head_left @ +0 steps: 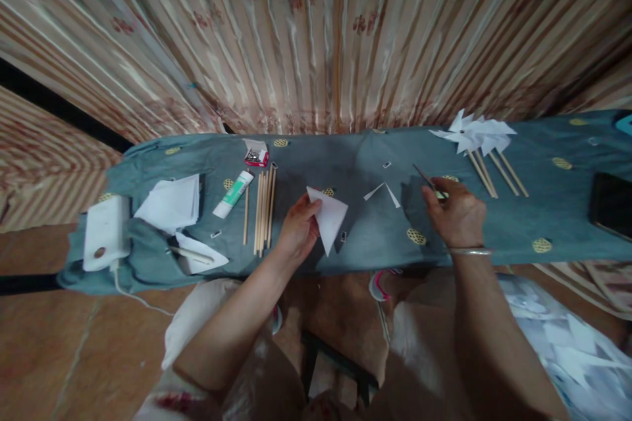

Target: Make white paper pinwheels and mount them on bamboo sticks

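Note:
My left hand [300, 229] pinches a folded white paper triangle [332, 216] above the cloth. In my right hand [455, 212] is a pair of scissors [423, 176], its blades pointing up and to the left, apart from the paper; the fingers cover most of the handles. Between the hands lies a thin V-shaped paper scrap [382, 191]. Several paper pinwheels [476, 133] on wooden sticks lie beyond my right hand. Left of my left hand are several loose wooden sticks [264, 210], a green and white tube [233, 195] and a small red box [257, 154] of metal pieces.
A stack of white paper [172, 200] and a white power strip [105, 231] with a cord occupy the left end. Near them, a pen-like stick [192, 254] rests on paper. A dark phone-like object [612, 205] lies at the right edge. A striped curtain [316, 39] hangs behind the table.

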The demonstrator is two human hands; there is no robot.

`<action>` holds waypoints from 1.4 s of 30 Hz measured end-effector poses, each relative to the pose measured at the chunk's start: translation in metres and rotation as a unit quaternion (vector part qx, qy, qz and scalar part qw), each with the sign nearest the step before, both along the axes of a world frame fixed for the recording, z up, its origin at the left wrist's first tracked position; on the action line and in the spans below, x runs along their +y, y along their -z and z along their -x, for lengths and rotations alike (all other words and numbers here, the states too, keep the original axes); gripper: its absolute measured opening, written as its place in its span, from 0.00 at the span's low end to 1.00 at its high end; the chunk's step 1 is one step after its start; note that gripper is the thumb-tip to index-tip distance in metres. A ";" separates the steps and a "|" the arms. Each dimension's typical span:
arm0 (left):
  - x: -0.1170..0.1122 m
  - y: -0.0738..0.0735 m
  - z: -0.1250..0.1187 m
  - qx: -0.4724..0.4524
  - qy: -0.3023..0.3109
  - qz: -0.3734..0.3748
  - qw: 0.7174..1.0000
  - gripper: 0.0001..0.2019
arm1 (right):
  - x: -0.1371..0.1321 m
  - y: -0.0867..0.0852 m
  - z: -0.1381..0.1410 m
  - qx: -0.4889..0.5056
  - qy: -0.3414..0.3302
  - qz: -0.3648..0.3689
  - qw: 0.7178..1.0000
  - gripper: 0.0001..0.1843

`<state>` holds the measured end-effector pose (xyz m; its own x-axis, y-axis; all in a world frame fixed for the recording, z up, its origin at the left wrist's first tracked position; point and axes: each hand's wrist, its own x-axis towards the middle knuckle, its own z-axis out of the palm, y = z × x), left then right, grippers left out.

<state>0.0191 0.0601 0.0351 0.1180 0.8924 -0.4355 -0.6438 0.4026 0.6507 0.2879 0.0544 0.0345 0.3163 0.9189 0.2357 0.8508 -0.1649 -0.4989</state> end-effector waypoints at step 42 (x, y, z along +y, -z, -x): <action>-0.005 -0.004 0.007 -0.035 0.013 0.061 0.997 0.14 | -0.024 0.006 0.130 0.201 -0.291 0.060 0.933 0.16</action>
